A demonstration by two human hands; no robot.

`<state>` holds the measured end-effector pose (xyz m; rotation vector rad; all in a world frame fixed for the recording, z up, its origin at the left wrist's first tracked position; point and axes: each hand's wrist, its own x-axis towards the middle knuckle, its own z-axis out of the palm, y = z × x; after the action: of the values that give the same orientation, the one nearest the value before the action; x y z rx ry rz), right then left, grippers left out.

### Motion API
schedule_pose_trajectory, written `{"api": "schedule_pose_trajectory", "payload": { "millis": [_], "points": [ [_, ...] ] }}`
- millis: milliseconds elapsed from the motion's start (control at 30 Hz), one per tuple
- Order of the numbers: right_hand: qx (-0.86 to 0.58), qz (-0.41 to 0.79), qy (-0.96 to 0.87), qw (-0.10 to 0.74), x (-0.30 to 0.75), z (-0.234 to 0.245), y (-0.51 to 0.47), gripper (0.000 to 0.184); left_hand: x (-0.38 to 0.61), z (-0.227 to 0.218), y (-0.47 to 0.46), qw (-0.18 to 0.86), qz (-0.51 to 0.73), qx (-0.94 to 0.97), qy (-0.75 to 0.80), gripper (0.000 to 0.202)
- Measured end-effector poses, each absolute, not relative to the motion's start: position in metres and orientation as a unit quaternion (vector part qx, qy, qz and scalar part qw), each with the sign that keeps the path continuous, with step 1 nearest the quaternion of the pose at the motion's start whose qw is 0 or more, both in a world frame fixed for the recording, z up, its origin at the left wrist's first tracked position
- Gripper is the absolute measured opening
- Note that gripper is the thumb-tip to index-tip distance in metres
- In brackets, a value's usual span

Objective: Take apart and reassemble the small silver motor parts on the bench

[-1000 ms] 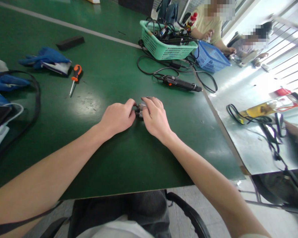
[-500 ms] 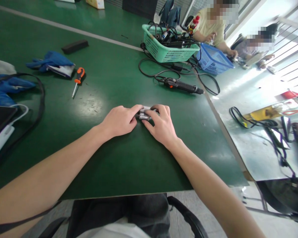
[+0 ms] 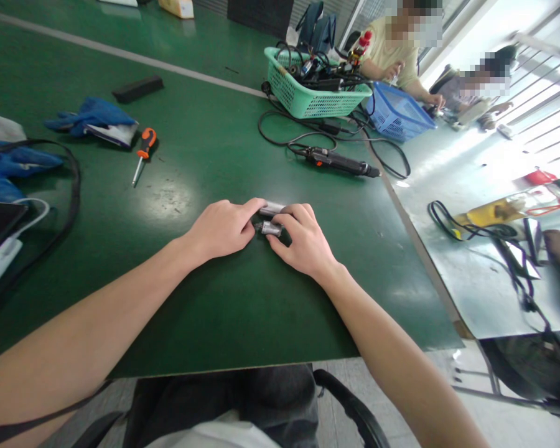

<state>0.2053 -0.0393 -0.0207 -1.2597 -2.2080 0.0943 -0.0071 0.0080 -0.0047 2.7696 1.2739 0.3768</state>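
Observation:
Between my hands, two silvery metal pieces lie low over the green table (image 3: 242, 311). The farther one is a plain metal cylinder (image 3: 272, 208); my left hand (image 3: 221, 231) is closed, its index fingertip at the cylinder's left end. Closer to me is a shorter cylindrical metal part (image 3: 271, 229) with a narrow dark end pointing left, near my left thumb. My right hand (image 3: 308, 244) pinches this shorter part between thumb and fingers, while its other fingers reach the far cylinder's right end. The fingers hide parts of both pieces.
An orange-handled screwdriver (image 3: 144, 152) lies to the left, by blue gloves (image 3: 93, 115) and a dark block (image 3: 137, 89). Ahead right are a corded electric screwdriver (image 3: 340, 163), a green basket (image 3: 317, 102) of cables and a blue basket (image 3: 396, 115). Two people sit beyond.
The shorter metal part has come toward me with my right hand, and a gap now shows between it and the far cylinder. My left hand has barely moved.

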Motion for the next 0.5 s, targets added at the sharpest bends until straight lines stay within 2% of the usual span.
{"api": "schedule_pose_trajectory", "payload": {
  "millis": [200,500],
  "points": [
    [-0.468,0.038,-0.829,0.302,0.2035,-0.0231,-0.0385,0.016,-0.0089,-0.0054,0.0056,0.042,0.134,0.910,0.391,0.043],
    [-0.461,0.048,-0.832,0.305,0.2034,-0.0227,-0.0395,0.019,-0.0100,-0.0061,0.0061,0.022,0.123,0.930,0.347,0.018]
  ]
}}
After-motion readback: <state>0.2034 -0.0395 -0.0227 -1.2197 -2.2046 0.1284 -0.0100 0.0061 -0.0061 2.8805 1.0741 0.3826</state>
